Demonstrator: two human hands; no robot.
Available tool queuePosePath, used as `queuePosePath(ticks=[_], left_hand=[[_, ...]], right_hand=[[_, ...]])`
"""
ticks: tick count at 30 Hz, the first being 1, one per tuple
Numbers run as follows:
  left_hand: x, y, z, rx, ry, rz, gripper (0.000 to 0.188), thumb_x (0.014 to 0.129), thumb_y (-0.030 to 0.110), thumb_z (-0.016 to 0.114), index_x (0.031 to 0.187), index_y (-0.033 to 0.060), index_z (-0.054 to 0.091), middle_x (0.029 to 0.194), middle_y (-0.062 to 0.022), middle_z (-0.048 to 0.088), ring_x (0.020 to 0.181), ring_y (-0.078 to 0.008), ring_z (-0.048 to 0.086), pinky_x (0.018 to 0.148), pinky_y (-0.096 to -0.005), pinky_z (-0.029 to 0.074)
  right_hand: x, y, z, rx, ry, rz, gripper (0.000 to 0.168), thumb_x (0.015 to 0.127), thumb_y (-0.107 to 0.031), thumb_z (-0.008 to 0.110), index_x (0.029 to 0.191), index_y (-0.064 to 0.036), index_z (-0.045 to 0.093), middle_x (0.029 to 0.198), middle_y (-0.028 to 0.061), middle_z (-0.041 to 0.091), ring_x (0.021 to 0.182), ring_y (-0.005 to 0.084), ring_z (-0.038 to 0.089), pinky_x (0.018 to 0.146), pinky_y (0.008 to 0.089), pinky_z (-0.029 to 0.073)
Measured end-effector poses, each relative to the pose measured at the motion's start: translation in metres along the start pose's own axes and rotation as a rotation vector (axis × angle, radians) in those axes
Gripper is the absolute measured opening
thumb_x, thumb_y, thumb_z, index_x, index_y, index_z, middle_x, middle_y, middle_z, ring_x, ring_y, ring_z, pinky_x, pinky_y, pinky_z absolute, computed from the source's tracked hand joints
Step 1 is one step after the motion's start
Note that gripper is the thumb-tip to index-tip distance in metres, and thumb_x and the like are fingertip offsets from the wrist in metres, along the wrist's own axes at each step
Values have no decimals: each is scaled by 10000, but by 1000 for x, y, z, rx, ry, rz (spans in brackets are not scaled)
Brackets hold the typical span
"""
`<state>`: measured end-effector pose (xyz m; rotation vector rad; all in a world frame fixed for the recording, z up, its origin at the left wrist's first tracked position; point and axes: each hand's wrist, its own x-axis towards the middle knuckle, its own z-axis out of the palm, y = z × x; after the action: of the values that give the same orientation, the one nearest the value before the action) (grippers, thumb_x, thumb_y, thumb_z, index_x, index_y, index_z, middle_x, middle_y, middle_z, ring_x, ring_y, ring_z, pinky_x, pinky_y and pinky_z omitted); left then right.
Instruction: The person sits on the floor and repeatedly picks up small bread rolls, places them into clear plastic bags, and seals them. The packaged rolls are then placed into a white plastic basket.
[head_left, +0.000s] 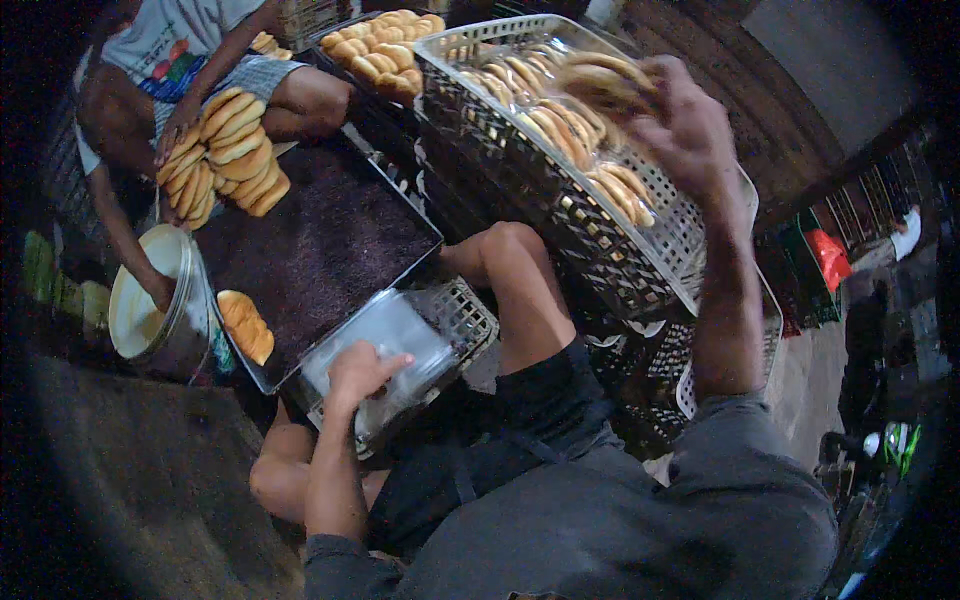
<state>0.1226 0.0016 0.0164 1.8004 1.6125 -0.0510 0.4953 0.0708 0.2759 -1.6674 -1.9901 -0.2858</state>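
My right hand (686, 127) is raised over a large white plastic crate (637, 255) and grips a blurred pack of bread rolls (604, 79). Rows of rolls in clear bags (562, 131) lie inside that crate. My left hand (367, 371) rests on a stack of clear plastic bags (412, 330), thumb and a finger apart; whether it pinches a bag cannot be told. The bags lie over a smaller crate (480, 319) between my knees. Just beyond is a dark, crumb-covered tray (300, 225), with one joined piece of bread (246, 326) at its left corner.
A co-worker (172, 67) sits across the tray, one hand at a pile of rolls (232, 157), the other inside a white bucket (150, 292). Another tray of rolls (382, 49) stands behind. More crates (660, 375) sit below the large one, at my right.
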Motion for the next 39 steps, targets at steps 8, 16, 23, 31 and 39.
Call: queuePosePath(ticks=[8,16,23,31,39], left_hand=[[34,11,18,-207,-164,80,422,806,431,676,720,18,697,562,-105,635,527,-179,647,528,-335,488],[-6,29,-20,-472,481,260,339,819,328,692,711,8,664,587,-107,630,513,-160,625,487,-348,446],[9,-17,-65,-1687,380,-73,352,893,381,617,881,30,644,802,-97,685,715,-213,667,662,-333,517],[-46,-35,-125,-1557,1161,199,228,874,239,673,800,31,618,734,-85,662,647,-150,645,618,-265,522],[-78,-117,-125,-1534,1786,-155,342,853,361,681,822,26,617,769,-130,671,571,-182,616,538,-301,521]], right_hand=[[-60,231,34,341,-563,515,615,785,-141,617,1318,46,374,1301,195,491,1220,278,451,1045,356,330],[-11,-87,109,682,-593,-325,450,781,-189,718,1158,-1,559,1123,163,605,1099,253,565,941,363,433],[-46,-193,201,1400,-528,219,151,862,-106,641,935,26,659,862,92,664,748,174,648,651,280,511],[-51,-221,208,1799,-574,405,233,950,-231,543,831,-32,565,700,60,579,554,119,580,427,250,483],[-119,-347,359,699,-636,-56,789,774,-558,648,1275,2,405,1144,250,574,1022,394,562,834,485,461]])
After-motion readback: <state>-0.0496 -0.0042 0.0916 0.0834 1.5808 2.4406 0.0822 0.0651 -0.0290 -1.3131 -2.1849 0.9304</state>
